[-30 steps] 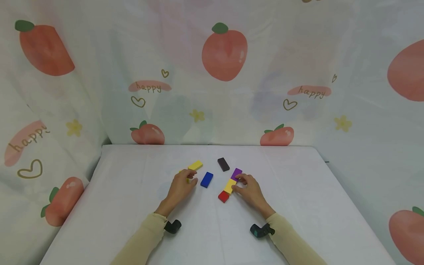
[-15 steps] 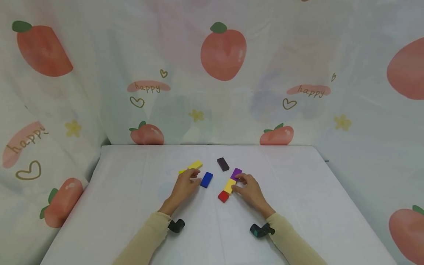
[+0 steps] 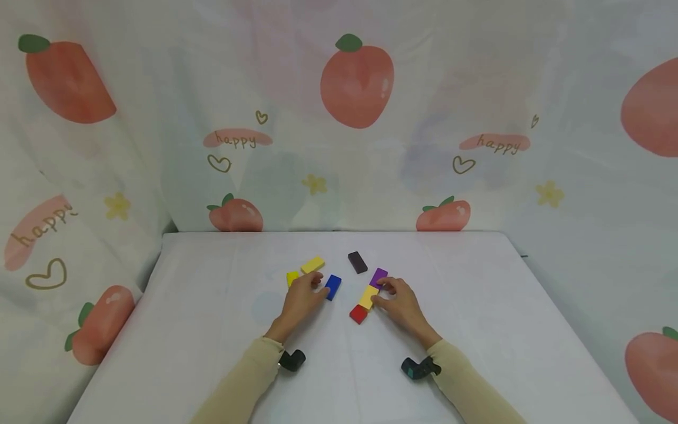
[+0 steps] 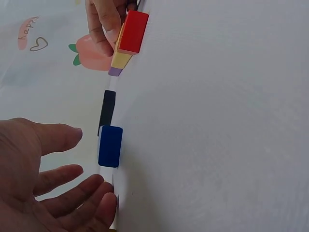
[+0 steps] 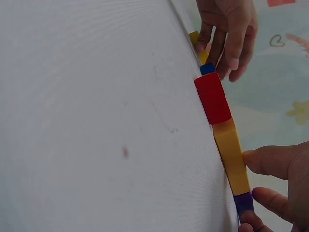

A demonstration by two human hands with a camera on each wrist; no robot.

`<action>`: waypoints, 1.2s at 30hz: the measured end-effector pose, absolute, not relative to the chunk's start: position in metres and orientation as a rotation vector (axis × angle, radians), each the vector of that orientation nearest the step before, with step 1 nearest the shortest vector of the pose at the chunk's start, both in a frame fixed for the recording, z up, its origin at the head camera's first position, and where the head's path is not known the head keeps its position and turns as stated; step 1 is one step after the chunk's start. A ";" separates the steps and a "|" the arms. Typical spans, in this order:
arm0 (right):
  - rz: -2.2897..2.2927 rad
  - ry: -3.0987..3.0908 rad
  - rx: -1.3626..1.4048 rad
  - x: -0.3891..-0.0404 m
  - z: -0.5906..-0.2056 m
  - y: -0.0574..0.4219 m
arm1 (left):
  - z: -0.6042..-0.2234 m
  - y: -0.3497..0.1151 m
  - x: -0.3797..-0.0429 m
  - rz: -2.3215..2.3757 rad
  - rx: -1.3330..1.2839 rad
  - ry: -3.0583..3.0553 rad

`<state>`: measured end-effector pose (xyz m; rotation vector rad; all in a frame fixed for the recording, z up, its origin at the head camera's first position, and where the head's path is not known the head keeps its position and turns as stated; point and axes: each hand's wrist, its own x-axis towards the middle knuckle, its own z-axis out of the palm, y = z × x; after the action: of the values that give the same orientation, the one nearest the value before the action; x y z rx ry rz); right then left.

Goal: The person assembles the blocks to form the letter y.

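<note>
My left hand (image 3: 301,299) hovers by the blue block (image 3: 334,288), its thumb overlapping that block's near left corner in the head view. Thumb and fingers are spread apart in the left wrist view, the blue block (image 4: 110,146) just past them. A red block (image 3: 358,314), a yellow-orange block (image 3: 368,298) and a purple block (image 3: 378,277) form a slanted row, end to end. At the row's right side is my right hand (image 3: 402,305). Its thumb touches the yellow-orange block (image 5: 232,159), and its fingers lie at the purple block (image 5: 244,204).
Behind the blue block lies a dark brown block (image 3: 357,262). A yellow block (image 3: 312,264) and a brighter yellow block (image 3: 292,277), partly hidden, sit beyond my left hand. The white table (image 3: 450,282) ends at a fruit-printed curtain (image 3: 371,176).
My left hand has moved right, from beside the yellow blocks to the blue block, uncovering more of the brighter yellow block. The right hand has stayed at the row.
</note>
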<state>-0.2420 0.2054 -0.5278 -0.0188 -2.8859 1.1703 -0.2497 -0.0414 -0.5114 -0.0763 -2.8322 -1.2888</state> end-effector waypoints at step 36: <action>1.156 -2.872 0.000 -0.244 -0.531 0.206 | -0.524 -0.022 -0.256 -1.172 -0.031 -2.879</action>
<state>-0.2443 0.2057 -0.5313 -0.0001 -2.8723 1.1562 -0.2558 -0.0217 -0.5235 -0.0310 -2.8793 -1.1721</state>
